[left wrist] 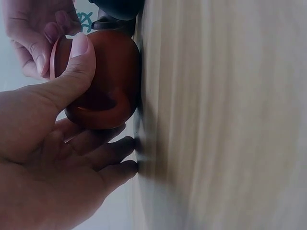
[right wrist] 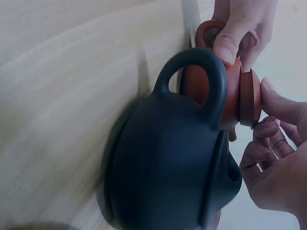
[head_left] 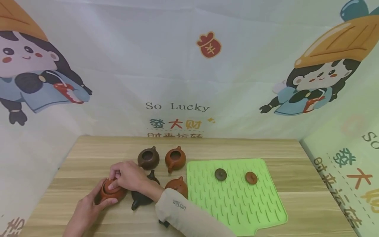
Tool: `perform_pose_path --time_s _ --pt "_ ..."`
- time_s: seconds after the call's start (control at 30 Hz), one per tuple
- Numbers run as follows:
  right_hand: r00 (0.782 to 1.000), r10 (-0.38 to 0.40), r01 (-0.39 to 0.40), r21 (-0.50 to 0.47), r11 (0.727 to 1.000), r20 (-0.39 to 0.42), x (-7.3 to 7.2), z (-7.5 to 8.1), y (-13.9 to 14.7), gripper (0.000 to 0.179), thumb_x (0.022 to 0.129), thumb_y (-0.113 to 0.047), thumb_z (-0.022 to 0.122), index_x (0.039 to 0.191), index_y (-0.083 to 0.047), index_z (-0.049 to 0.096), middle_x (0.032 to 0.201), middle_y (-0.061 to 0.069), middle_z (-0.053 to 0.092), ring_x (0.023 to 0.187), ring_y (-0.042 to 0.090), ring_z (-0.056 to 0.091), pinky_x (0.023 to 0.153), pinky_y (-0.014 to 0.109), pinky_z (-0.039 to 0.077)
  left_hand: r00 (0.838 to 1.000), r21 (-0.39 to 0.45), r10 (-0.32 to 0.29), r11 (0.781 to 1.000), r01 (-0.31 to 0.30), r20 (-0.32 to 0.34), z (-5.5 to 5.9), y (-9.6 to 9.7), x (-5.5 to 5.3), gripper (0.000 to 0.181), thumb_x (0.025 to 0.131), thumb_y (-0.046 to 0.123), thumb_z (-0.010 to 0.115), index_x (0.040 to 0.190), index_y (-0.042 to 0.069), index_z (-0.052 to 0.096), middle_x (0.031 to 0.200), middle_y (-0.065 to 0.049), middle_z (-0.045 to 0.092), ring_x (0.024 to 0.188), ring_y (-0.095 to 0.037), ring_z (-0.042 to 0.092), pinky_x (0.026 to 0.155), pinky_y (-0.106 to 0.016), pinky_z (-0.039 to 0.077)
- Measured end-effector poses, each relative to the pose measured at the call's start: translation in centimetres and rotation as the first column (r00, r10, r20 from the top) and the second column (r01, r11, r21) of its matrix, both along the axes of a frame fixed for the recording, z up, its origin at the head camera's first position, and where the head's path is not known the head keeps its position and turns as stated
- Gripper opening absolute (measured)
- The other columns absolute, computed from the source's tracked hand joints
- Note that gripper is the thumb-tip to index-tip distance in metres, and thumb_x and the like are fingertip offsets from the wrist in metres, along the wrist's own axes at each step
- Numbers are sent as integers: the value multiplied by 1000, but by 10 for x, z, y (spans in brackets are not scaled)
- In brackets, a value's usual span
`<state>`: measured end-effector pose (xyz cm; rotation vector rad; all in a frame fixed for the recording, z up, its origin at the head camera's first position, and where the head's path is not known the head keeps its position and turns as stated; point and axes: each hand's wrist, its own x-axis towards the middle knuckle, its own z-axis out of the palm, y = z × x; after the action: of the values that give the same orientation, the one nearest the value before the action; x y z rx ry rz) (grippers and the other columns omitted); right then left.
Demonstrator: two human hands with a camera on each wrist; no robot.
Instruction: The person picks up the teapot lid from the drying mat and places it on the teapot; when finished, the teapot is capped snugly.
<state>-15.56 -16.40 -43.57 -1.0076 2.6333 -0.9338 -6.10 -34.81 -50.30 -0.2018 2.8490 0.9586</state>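
My left hand (head_left: pixel 87 207) grips a small reddish clay teapot (left wrist: pixel 117 72) at the left of the table, its thumb on one side and fingers on the other. Between thumb and fingers, my right hand (head_left: pixel 130 176) pinches a matching teapot lid (right wrist: pixel 250 98). The lid sits tilted over the teapot's mouth, with part of the dark opening showing in the head view. Beneath my right wrist stands a black teapot (right wrist: pixel 163 163), partly hidden in the head view. Another reddish teapot (head_left: pixel 177 186) is partly covered by my right sleeve.
Behind stand a dark brown teapot (head_left: pixel 148 158) and a reddish one (head_left: pixel 175 158), both lidless. On the right, a green ridged mat (head_left: pixel 237 200) bears a dark brown lid (head_left: pixel 220 174) and a reddish lid (head_left: pixel 251 178). A small black object (head_left: pixel 164 223) shows below my sleeve.
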Motion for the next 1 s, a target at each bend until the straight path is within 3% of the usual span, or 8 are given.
perform_pose_path --time_s 0.1,0.2,0.43,0.53,0.63,0.73,0.9,1.0 --pt "1000 1 -1 3 1000 2 0 0 0 21 84 -33 97 89 -23 79 71 -14 52 70 -4 45 60 10 34 1000 13 -7 1000 7 21 10 6 -1 101 103 42 79 168 -12 23 154 -51 38 143 -71 43 111 -78 43" --pt "1000 -8 7 6 1000 5 0 0 -1 21 84 -33 97 89 -23 79 72 -15 54 71 -4 46 61 10 34 1000 2 1 1000 -1 10 10 9 -3 100 101 41 80 167 -12 27 154 -51 40 141 -71 46 110 -77 45" --pt "999 -16 16 23 1000 -36 4 -3 -3 20 85 -35 97 90 -24 81 73 -17 57 71 -5 48 62 9 34 1000 -15 -15 1000 15 -5 -6 3 -5 102 102 46 79 170 -8 24 153 -51 40 137 -71 49 107 -77 47" --pt "998 -19 21 32 999 -53 5 -6 -2 20 85 -37 96 90 -25 80 75 -17 57 72 -5 48 63 9 34 1000 -18 -10 1000 11 18 2 9 -4 102 103 44 78 169 -10 22 154 -51 39 138 -70 49 108 -76 47" --pt "998 -25 27 30 999 -57 5 -8 -1 20 85 -37 96 89 -25 80 76 -17 57 73 -5 48 63 9 34 996 -4 -5 1000 5 90 19 17 -3 102 105 43 76 168 -13 18 157 -52 32 142 -70 45 112 -77 44" --pt "998 -36 37 24 999 -52 4 -9 1 21 85 -36 97 89 -25 79 77 -17 57 73 -5 48 63 9 35 997 -6 -9 1000 9 72 15 17 -3 103 105 44 76 167 -14 19 155 -53 34 140 -70 47 110 -76 46" --pt "998 -64 64 21 998 -20 3 -11 1 22 85 -36 98 93 -26 80 80 -19 62 75 -8 50 65 8 36 1000 -34 2 999 -2 -16 3 13 -4 104 100 48 80 165 -14 28 148 -55 42 131 -71 54 102 -76 50" --pt "999 -38 38 16 999 -8 2 -13 4 25 87 -36 97 103 -25 81 82 -18 62 76 -8 50 66 7 38 1000 -21 -7 1000 7 16 4 12 -5 106 102 49 78 166 -14 23 151 -56 36 136 -73 48 106 -79 47"
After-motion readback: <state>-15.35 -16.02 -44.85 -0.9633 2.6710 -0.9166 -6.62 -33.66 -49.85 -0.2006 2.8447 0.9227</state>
